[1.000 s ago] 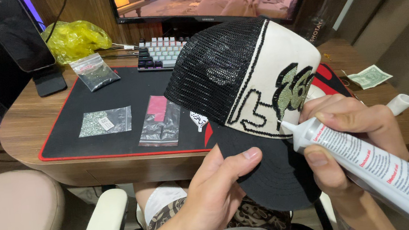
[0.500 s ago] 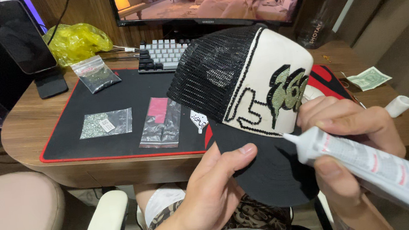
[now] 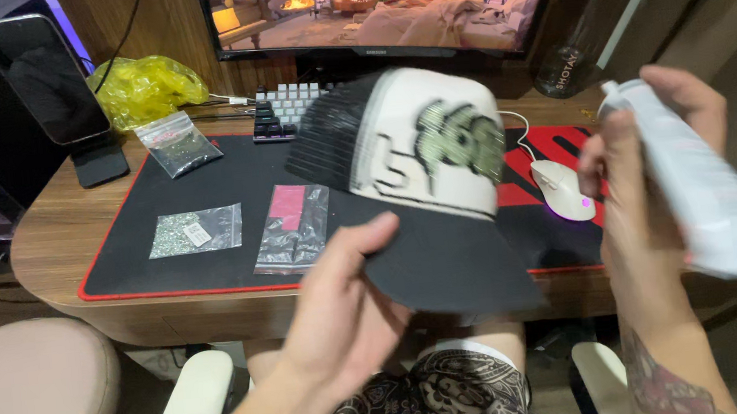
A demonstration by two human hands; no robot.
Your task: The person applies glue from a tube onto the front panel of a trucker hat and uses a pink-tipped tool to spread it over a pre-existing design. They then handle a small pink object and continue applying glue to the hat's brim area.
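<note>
Motion blur is smearing the white tube (image 3: 708,174) and its nozzel end; the frame edge is cutting off its lower corner. The right hand (image 3: 645,180) is wrapping its grip around that tube, raised beside the cap (image 3: 424,175). The left hand (image 3: 350,299) is pinching the cap's black brim above the tabletop (image 3: 40,257). Three clear zip bags (image 3: 291,231) are lying on the black mat (image 3: 231,180), contents glittering but indistinct.

Black-and-white cap (image 3: 419,175) with green motif, white tube (image 3: 709,192), red-edged black mat (image 3: 212,267), yellow bag (image 3: 145,86)
</note>
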